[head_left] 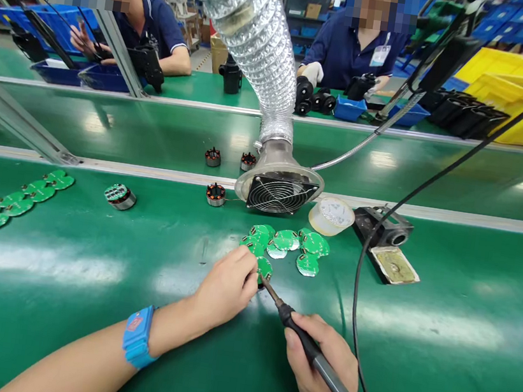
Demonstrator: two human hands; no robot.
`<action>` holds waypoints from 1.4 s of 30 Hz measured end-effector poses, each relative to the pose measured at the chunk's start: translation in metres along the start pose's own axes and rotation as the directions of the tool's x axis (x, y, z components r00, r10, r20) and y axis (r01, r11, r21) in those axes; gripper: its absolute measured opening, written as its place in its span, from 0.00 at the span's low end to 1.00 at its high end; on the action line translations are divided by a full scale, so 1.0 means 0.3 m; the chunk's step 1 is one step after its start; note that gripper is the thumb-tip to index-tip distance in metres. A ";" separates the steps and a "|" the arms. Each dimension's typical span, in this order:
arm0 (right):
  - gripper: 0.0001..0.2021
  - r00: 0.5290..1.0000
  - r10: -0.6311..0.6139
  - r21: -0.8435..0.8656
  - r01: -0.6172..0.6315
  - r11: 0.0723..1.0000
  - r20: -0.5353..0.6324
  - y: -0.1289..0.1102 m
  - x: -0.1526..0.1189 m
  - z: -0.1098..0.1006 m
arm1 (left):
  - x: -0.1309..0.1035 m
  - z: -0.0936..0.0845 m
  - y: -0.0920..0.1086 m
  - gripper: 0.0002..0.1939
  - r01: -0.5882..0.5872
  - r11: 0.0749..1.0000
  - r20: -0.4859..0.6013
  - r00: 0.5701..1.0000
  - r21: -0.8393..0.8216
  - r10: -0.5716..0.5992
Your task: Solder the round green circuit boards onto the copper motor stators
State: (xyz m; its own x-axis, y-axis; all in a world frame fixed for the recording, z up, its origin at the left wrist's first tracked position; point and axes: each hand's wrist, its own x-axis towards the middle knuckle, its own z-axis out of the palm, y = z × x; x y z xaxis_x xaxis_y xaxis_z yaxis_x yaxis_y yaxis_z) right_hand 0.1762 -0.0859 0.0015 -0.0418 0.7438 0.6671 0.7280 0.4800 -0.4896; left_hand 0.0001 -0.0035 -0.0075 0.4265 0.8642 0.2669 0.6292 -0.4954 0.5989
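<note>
1. Soldering iron [307, 343] is in the right hand [337, 354]; that grip is closed around the dark handle, thumb and fingers well back from the metal tip.
2. Left hand [227, 288] is curled in at the left edge of the nearest green circuit board [264, 268]; fingertips are hidden behind the hand, so cannot tell whether that grip pinches the board, something under it, or a small part.
3. Key relation: board lies ahead and left of the right hand, at the tip end of the iron; iron's long axis runs on a diagonal, handle low right, tip up and left to the board's near edge; tip looks at or just beside that edge, actual contact too small to confirm.
4. Nearer hand is the left, right up against the board; the right hand stands off by the iron's exposed front end.
5. Board's place: front of a loose cluster of boards [287, 241] on the green table [60, 298]; fume extractor [281, 195] sits behind the cluster, clear tape roll [332, 216] behind and right.
6. Iron stand [385, 228] is farther right, sponge tray [394, 266] in front of it; black cord [358, 286] hangs across, left of the tray.
</note>
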 end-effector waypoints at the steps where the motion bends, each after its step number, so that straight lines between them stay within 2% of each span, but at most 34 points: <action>1: 0.06 1.000 -0.003 -0.004 0.003 1.000 0.002 0.000 0.001 0.001 | 0.000 0.001 0.000 0.10 -0.010 1.000 -0.004 1.000 0.007 0.010; 8: 0.06 0.999 -0.043 -0.026 0.043 0.999 -0.003 0.001 0.008 0.004 | 0.001 0.002 -0.001 0.10 -0.033 0.999 -0.017 0.999 0.019 0.033; 17: 0.05 0.998 -0.062 -0.026 0.062 0.998 -0.004 -0.006 0.009 0.001 | 0.002 -0.009 -0.003 0.10 -0.019 0.999 0.019 1.000 -0.027 0.019; 24: 0.05 1.000 -0.019 0.005 0.019 1.000 -0.016 -0.006 0.009 -0.021 | 0.003 -0.007 0.001 0.10 0.001 1.000 0.036 0.999 -0.008 -0.001; 27: 0.09 0.998 0.046 0.010 -0.046 0.999 0.040 0.003 0.033 -0.038 | 0.005 -0.011 0.001 0.09 0.004 1.000 0.053 0.999 0.003 -0.004; 31: 0.18 0.963 0.173 0.046 -0.186 0.981 0.205 0.014 0.092 -0.025 | 0.008 -0.009 0.002 0.09 0.021 1.000 0.080 0.997 0.002 -0.021; 34: 0.18 0.956 0.147 0.064 -0.168 0.984 0.256 0.016 0.127 0.014 | 0.004 -0.012 0.010 0.08 0.044 0.999 0.112 0.993 0.001 -0.044; 36: 0.15 0.974 0.081 0.048 -0.093 0.994 0.212 0.020 0.128 0.040 | 0.004 -0.035 0.015 0.07 0.042 0.999 0.142 0.989 -0.010 -0.040; 38: 0.14 0.988 0.054 0.005 -0.055 0.998 0.146 0.034 0.110 0.057 | 0.020 -0.086 0.010 0.05 0.049 0.998 0.132 0.990 -0.038 -0.043; 39: 0.15 0.994 0.061 -0.020 -0.059 0.998 0.090 0.047 0.095 0.061 | 0.038 -0.122 0.000 0.04 0.066 0.997 0.096 0.994 -0.051 -0.060; 42: 0.16 0.981 0.177 -0.064 -0.173 0.983 0.076 0.104 0.054 0.061 | 0.143 -0.253 -0.075 0.04 0.171 0.985 -0.099 0.981 0.004 -0.169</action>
State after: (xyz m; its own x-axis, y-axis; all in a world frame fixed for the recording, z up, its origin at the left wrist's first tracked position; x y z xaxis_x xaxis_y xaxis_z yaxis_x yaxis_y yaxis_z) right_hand 0.1859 -0.0504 -0.0133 0.0361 0.8503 0.5250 0.7662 0.3137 -0.5608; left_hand -0.0451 0.0514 0.0477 0.2475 0.9400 0.2347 0.6955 -0.3411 0.6324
